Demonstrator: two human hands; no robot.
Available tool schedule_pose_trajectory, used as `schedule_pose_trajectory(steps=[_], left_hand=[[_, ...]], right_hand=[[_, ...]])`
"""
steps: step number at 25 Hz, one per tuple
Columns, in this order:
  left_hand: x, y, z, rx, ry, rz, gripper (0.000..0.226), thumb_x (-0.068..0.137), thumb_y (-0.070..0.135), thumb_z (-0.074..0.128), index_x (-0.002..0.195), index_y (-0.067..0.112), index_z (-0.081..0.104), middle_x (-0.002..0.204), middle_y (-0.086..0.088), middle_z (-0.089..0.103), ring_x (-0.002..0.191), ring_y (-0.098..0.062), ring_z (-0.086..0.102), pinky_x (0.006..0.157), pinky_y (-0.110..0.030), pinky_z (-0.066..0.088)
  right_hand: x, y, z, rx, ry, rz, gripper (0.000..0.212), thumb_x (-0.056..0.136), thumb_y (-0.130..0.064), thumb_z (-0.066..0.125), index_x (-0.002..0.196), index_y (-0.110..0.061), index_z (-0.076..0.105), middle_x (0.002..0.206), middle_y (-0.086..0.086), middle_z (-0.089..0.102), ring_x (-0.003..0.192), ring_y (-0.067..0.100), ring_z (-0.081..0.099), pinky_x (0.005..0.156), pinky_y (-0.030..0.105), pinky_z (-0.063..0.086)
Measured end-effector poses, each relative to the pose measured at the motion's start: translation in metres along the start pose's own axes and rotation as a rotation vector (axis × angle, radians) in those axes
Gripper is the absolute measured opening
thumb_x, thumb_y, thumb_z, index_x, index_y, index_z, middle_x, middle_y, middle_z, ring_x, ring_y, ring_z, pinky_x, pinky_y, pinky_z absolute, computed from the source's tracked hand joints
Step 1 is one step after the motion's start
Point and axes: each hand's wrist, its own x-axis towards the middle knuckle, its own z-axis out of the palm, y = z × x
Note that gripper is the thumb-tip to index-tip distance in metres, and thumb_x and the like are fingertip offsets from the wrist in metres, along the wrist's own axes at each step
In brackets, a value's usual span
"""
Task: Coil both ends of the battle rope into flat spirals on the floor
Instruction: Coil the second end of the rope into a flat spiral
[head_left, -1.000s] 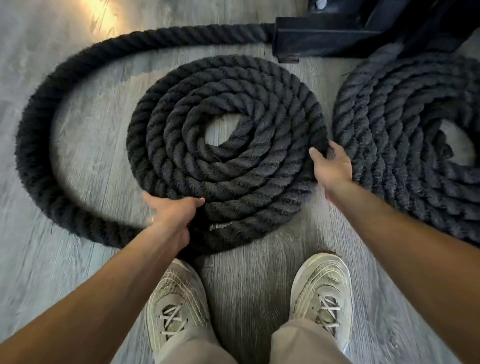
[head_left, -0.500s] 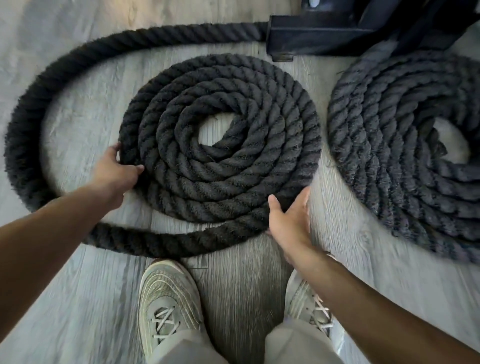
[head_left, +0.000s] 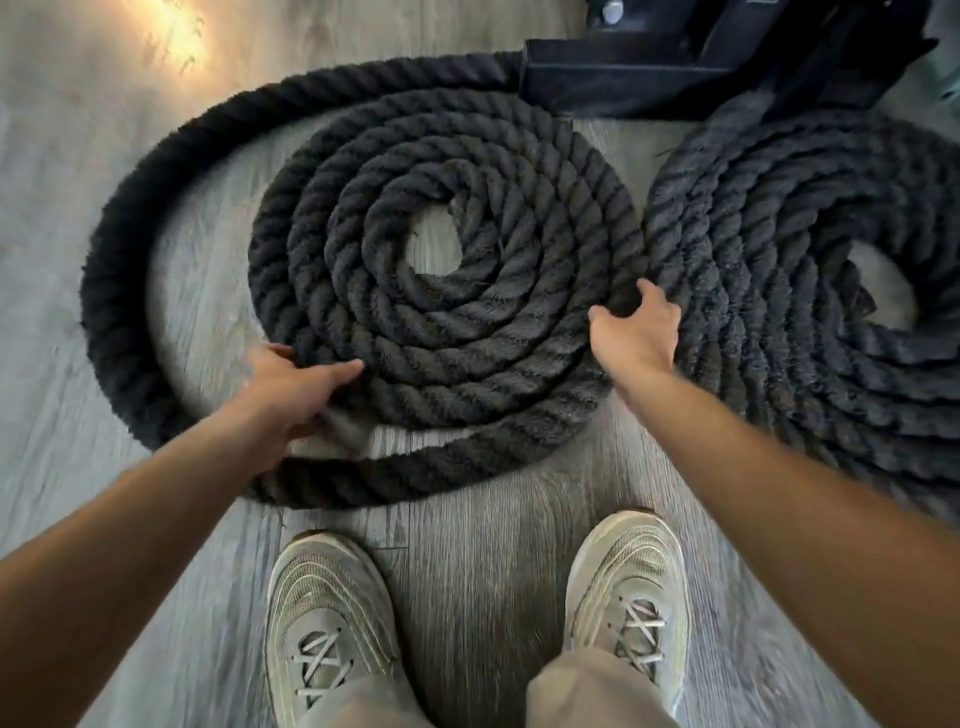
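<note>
A thick black battle rope lies on the grey wood floor in two flat spirals. The left spiral (head_left: 447, 291) sits straight ahead of my feet, with a small bare gap at its centre. A loose length of rope (head_left: 130, 270) curves wide around its left side and under its near edge. The right spiral (head_left: 810, 291) touches the left one and runs off the right edge. My left hand (head_left: 296, 387) rests on the left spiral's near-left rim, fingers spread over the outer turns. My right hand (head_left: 636, 330) presses the left spiral's right rim, where the two spirals meet.
A black metal frame base (head_left: 649, 78) stands at the back, with the rope passing behind it. My two pale sneakers (head_left: 327, 623) (head_left: 631, 587) stand just in front of the near loop. Sunlight glares on the floor at the top left.
My left hand slid from the spiral's left side round to its near-left rim. My right hand rose from the near edge to the right rim. The spiral now touches its neighbour.
</note>
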Motion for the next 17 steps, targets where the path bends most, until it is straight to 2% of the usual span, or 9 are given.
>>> schedule_pose_trajectory(steps=[2, 4, 7, 9, 12, 14, 16, 17], left_hand=[[0.018, 0.013, -0.021, 0.075, 0.054, 0.060, 0.085, 0.076, 0.038, 0.086, 0.139, 0.030, 0.030, 0.125, -0.006, 0.058, 0.098, -0.021, 0.065, 0.079, -0.041, 0.057], [0.031, 0.024, -0.036, 0.076, 0.043, 0.132, 0.089, 0.082, 0.033, 0.082, 0.150, 0.035, 0.025, 0.129, -0.001, 0.054, 0.106, -0.021, 0.064, 0.087, -0.041, 0.056], [0.041, 0.027, -0.039, 0.078, 0.002, 0.173, 0.081, 0.088, 0.024, 0.077, 0.152, 0.034, 0.029, 0.122, -0.005, 0.064, 0.098, -0.017, 0.068, 0.071, -0.032, 0.056], [0.043, 0.023, -0.034, 0.071, 0.028, 0.184, 0.077, 0.089, 0.019, 0.076, 0.150, 0.034, 0.031, 0.115, -0.004, 0.065, 0.090, -0.015, 0.069, 0.059, -0.027, 0.056], [0.036, 0.023, -0.029, 0.012, 0.068, 0.144, 0.079, 0.085, 0.015, 0.079, 0.146, 0.037, 0.033, 0.116, -0.002, 0.065, 0.085, -0.014, 0.069, 0.045, -0.022, 0.053], [0.027, 0.020, -0.024, 0.017, 0.053, 0.120, 0.088, 0.082, 0.013, 0.082, 0.146, 0.041, 0.027, 0.126, -0.004, 0.060, 0.090, -0.019, 0.070, 0.045, -0.023, 0.054], [0.012, 0.015, -0.014, 0.034, -0.008, 0.085, 0.100, 0.081, 0.014, 0.083, 0.149, 0.049, 0.019, 0.139, -0.002, 0.052, 0.092, -0.024, 0.071, 0.049, -0.027, 0.057], [0.004, 0.014, -0.006, 0.042, -0.046, 0.062, 0.105, 0.081, 0.015, 0.084, 0.150, 0.053, 0.015, 0.144, -0.001, 0.048, 0.088, -0.026, 0.073, 0.050, -0.028, 0.058]], right_hand=[[-0.041, 0.022, 0.010, 0.051, -0.015, 0.007, 0.075, 0.095, -0.031, 0.061, 0.159, -0.027, 0.022, 0.150, 0.008, 0.030, 0.129, 0.033, 0.046, 0.104, 0.042, 0.044], [-0.085, 0.040, 0.022, 0.073, -0.047, 0.061, 0.084, 0.096, -0.037, 0.062, 0.161, -0.031, 0.009, 0.149, 0.010, 0.029, 0.125, 0.035, 0.048, 0.102, 0.043, 0.045], [-0.116, 0.048, 0.037, 0.112, -0.074, 0.121, 0.089, 0.098, -0.042, 0.059, 0.162, -0.030, -0.002, 0.161, 0.014, 0.020, 0.134, 0.038, 0.045, 0.105, 0.040, 0.039], [-0.112, 0.046, 0.038, 0.101, -0.085, 0.121, 0.087, 0.100, -0.040, 0.057, 0.162, -0.027, -0.002, 0.164, 0.014, 0.017, 0.141, 0.037, 0.037, 0.108, 0.038, 0.035], [-0.090, 0.045, 0.032, 0.091, -0.125, 0.113, 0.087, 0.101, -0.037, 0.057, 0.162, -0.028, -0.005, 0.164, 0.013, 0.015, 0.141, 0.036, 0.037, 0.105, 0.034, 0.034], [-0.071, 0.042, 0.022, 0.077, -0.147, 0.104, 0.086, 0.101, -0.034, 0.057, 0.162, -0.031, -0.004, 0.164, 0.012, 0.014, 0.136, 0.036, 0.043, 0.099, 0.030, 0.035], [-0.045, 0.034, 0.010, 0.045, -0.162, 0.079, 0.084, 0.100, -0.033, 0.058, 0.162, -0.033, 0.002, 0.165, 0.011, 0.016, 0.132, 0.034, 0.049, 0.105, 0.035, 0.042], [-0.029, 0.030, 0.002, 0.026, -0.151, 0.055, 0.082, 0.100, -0.033, 0.059, 0.162, -0.033, 0.007, 0.166, 0.009, 0.020, 0.135, 0.033, 0.048, 0.109, 0.036, 0.041]])
